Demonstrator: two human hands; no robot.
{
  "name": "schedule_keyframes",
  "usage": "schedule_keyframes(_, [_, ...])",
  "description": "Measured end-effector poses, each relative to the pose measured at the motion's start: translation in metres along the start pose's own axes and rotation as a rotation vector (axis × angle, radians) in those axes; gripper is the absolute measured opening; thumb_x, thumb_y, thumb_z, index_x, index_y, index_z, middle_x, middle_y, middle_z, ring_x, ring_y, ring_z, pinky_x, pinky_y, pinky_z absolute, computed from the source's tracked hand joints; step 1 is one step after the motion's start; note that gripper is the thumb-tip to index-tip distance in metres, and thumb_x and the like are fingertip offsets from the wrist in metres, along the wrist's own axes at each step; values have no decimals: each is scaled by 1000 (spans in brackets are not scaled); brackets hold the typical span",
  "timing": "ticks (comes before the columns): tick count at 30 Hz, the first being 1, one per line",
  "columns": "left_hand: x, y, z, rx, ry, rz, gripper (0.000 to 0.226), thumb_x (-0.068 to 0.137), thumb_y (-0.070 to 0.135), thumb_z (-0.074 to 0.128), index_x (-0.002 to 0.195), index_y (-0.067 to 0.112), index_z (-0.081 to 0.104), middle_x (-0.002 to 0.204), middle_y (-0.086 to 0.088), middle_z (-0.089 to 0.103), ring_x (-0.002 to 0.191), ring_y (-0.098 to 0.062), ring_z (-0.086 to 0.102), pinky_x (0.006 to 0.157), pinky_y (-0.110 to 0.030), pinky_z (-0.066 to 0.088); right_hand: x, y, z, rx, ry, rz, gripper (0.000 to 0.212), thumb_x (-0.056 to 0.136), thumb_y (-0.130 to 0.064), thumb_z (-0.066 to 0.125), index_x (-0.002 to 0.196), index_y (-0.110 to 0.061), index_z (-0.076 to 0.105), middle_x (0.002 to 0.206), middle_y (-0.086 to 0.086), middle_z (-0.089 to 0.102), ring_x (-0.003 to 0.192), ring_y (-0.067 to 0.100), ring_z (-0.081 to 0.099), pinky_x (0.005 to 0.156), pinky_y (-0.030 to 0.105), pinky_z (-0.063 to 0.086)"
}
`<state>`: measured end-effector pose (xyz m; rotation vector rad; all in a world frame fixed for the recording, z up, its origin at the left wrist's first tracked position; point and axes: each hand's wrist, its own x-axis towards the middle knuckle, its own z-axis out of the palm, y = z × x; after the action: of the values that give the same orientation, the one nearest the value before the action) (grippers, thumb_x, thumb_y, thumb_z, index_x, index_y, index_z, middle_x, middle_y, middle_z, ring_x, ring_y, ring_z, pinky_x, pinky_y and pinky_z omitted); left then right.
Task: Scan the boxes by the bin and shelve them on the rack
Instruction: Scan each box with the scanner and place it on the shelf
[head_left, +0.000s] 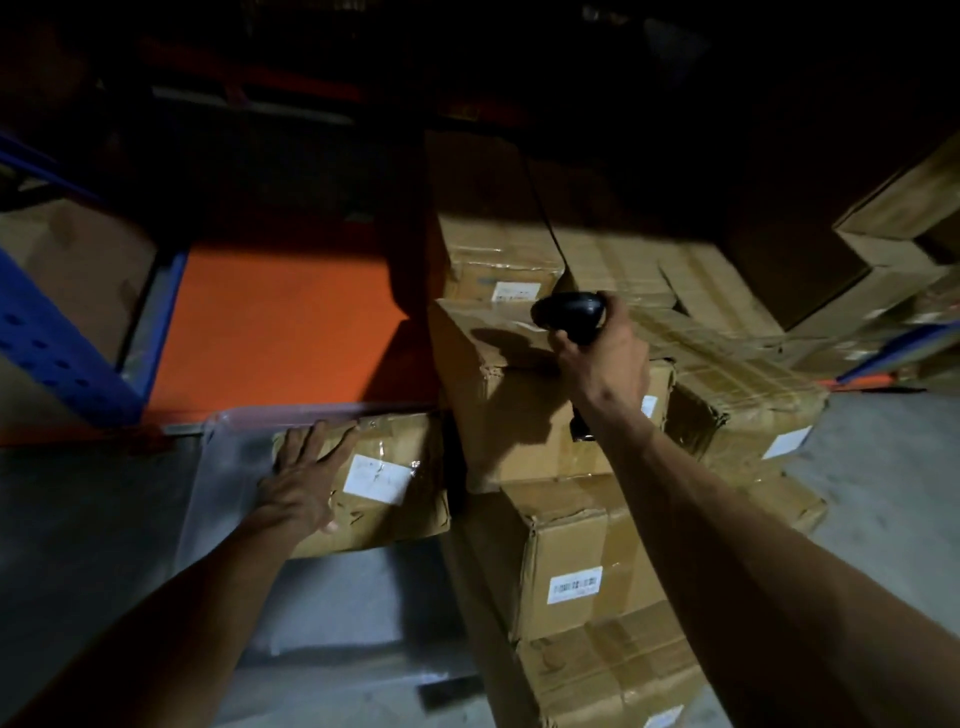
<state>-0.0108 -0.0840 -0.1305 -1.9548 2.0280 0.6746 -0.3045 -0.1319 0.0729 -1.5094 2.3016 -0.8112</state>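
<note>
Left hand (306, 480) flat with straight fingers on a labelled box (384, 480) in the clear bin (218, 467) at lower left, right hand (605, 353) gripping a black scanner (569, 310) over stacked boxes (566, 551) at centre, orange rack shelf (275, 322) upper left

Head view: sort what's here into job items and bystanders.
Job:
- black handheld scanner, gripped by right hand
- taped brown cardboard box in clear plastic bin, under left hand
- stacked labelled cardboard boxes
- orange rack shelf

Bystanders:
- blue rack upright
- grey concrete floor
</note>
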Motion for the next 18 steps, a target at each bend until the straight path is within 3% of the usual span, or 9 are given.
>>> schedule_keyframes(5, [-1,2,-2,9,13,1,135,68,32,89,154,40,-15,165,-1,-21,152,-31,-17,123,-48,17,19,-7,3,-231,-207,-11,58,96,-32,71,142,-13,42,124,15,66,109,33,68,94,51,57])
schedule_keyframes(11, [-7,5,-7,0,24,15,134,70,30,87,155,33,-17,165,-4,-20,152,-32,-17,124,-43,10,18,-5,7,-407,-226,-49,54,98,-37,68,136,-13,40,105,10,65,95,30,68,86,46,57])
schedule_keyframes(15, [-11,5,-10,-16,17,16,134,70,29,87,155,34,-17,164,-2,-22,152,-30,-18,123,-43,16,19,-4,8,-450,-220,-78,42,100,-40,63,129,-11,51,96,6,60,82,24,62,72,36,51])
schedule_keyframes(18, [-12,6,-11,-34,6,17,134,71,28,86,154,34,-18,164,-1,-23,151,-30,-19,123,-42,17,21,-4,9,-377,-213,-44,40,99,-41,64,121,-8,59,95,5,64,81,22,66,75,38,58])
